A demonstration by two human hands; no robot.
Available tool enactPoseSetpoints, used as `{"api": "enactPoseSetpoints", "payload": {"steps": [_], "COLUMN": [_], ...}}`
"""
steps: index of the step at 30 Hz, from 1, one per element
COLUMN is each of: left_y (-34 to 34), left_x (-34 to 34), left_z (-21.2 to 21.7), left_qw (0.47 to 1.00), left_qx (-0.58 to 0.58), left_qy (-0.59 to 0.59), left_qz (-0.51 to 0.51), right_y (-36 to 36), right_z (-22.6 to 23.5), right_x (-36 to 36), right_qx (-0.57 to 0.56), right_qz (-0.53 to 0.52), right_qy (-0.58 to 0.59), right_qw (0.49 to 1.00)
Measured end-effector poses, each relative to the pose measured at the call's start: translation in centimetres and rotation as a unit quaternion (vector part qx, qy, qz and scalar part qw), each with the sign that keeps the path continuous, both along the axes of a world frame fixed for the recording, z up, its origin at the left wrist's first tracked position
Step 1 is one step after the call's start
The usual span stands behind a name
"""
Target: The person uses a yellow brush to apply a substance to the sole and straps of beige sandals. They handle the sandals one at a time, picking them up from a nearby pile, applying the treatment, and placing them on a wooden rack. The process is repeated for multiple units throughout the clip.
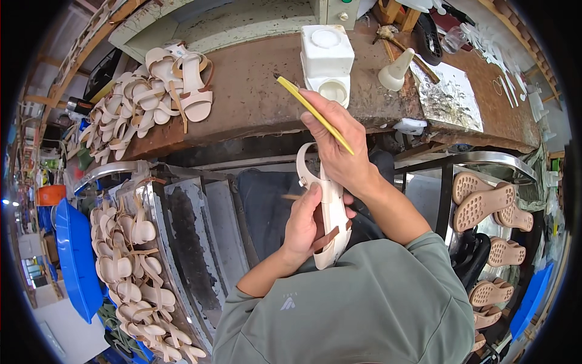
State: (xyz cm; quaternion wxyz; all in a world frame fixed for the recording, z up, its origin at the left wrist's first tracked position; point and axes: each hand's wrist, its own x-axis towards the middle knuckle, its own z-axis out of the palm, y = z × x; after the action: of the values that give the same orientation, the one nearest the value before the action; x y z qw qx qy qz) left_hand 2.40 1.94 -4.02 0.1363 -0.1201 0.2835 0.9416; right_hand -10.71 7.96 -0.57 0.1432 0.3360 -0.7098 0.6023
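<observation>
My left hand [299,229] is wrapped round a cream sandal [332,200] with brown straps, held upright in front of my body. Its ankle strap curves up toward the bench. Above it, my right hand [341,136] pinches a thin yellow-handled brush [315,113] whose dark tip points to the upper left. The right hand is close to the top of the sandal; whether they touch I cannot tell. Just beyond the brush, a white container [333,91] with a round well stands on the bench, against a white block-shaped pot [327,51].
Sandals are piled on the bench's left [130,103] and on a metal-framed rack [133,273] below. Soles [482,206] lie on a right-hand rack. A cone-shaped bottle [395,71] and a stained paper sheet [448,97] are on the bench. A blue tray [76,261] stands far left.
</observation>
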Motion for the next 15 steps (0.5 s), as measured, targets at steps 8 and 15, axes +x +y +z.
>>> {"api": "enactPoseSetpoints", "payload": {"steps": [8,15], "left_y": [-0.9,-2.3], "left_x": [-1.2,-1.3], "left_z": [2.3,5.0], "left_qw": [0.996,0.99], "left_qx": [0.026,0.099], "left_qy": [0.016,0.06], "left_qz": [0.08,0.075], "right_y": [2.8,6.4], "right_z": [1.3,3.2], "right_x": [-0.5,2.1], "right_qx": [-0.227,-0.145], "right_qz": [0.053,0.22], "right_qy": [-0.225,-0.205], "right_qw": [0.946,0.943]}}
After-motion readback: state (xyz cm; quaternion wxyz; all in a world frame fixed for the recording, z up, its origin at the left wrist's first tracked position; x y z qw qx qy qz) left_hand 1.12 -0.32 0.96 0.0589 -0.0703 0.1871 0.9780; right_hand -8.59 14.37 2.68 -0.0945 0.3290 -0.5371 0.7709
